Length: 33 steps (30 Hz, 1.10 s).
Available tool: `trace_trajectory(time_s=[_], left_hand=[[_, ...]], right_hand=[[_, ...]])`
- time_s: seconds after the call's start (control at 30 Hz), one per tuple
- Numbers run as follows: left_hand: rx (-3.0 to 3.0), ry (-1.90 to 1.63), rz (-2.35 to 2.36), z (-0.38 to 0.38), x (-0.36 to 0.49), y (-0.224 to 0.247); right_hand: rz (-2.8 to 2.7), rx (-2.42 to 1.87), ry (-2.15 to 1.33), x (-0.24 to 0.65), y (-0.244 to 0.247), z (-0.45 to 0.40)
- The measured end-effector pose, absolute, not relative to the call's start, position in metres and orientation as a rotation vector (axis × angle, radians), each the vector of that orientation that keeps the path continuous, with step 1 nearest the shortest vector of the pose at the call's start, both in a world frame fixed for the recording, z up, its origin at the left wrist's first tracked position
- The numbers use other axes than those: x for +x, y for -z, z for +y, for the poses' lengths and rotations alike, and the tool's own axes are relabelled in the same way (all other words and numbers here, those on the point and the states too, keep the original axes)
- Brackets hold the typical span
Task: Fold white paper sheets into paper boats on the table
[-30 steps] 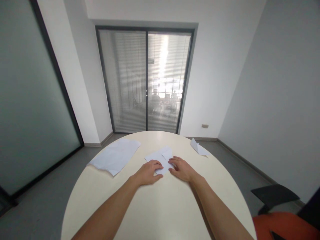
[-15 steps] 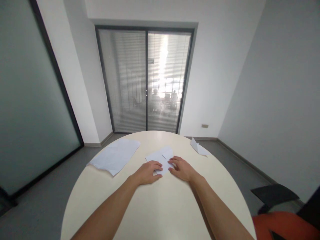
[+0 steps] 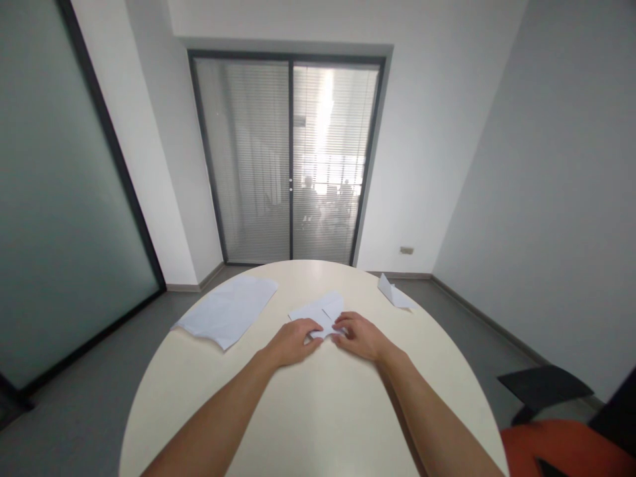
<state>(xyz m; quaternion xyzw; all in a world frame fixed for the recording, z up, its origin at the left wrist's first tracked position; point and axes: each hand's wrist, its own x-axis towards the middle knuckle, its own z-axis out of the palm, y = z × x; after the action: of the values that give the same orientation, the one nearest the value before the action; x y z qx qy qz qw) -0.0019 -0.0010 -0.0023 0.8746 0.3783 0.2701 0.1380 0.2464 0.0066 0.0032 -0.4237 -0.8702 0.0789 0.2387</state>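
The left hand (image 3: 295,341) and right hand (image 3: 362,336) hide the near side edges of the folded white paper (image 3: 314,311), so its outline there cannot be told. The bottom picture edge cuts off both forearms (image 3: 218,411) and the near part of the desk (image 3: 308,417), while the right edge crops the orange-seated chair (image 3: 551,440). Behind the blinds (image 3: 243,132), dark shapes (image 3: 311,202) blur together, and the wall fitting (image 3: 406,250) is too small to make out

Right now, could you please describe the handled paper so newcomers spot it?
On the round table, between the left hand and right hand, lies the folded paper. Unlike the large sheet to its left and peaked paper to its right, it's touched by both hands.
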Motion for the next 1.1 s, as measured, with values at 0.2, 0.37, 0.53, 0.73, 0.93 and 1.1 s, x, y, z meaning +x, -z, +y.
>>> trace_trajectory(time_s=[0.2,0.37,0.53,0.73,0.93,1.1], left_hand=[[2.488,-0.775,1.204,-0.003,-0.003,-0.004],[2.543,-0.785,1.249,-0.001,-0.002,-0.001],[2.536,-0.803,1.373,0.004,-0.001,0.005],[2.493,-0.836,1.466,0.006,-0.001,0.009],[2.470,-0.863,1.450,0.010,-0.002,0.014],[2.510,-0.858,1.416,0.010,-0.002,0.016]], right_hand=[[-2.399,-1.196,-0.271,0.246,-0.007,0.007],[-2.398,-1.214,-0.277,0.245,-0.010,0.006],[-2.368,-1.288,-0.272,0.243,-0.011,0.004],[-2.342,-1.295,-0.368,0.237,-0.011,0.003],[-2.298,-1.265,-0.402,0.236,-0.007,0.002],[-2.313,-1.184,-0.410,0.237,-0.004,0.003]])
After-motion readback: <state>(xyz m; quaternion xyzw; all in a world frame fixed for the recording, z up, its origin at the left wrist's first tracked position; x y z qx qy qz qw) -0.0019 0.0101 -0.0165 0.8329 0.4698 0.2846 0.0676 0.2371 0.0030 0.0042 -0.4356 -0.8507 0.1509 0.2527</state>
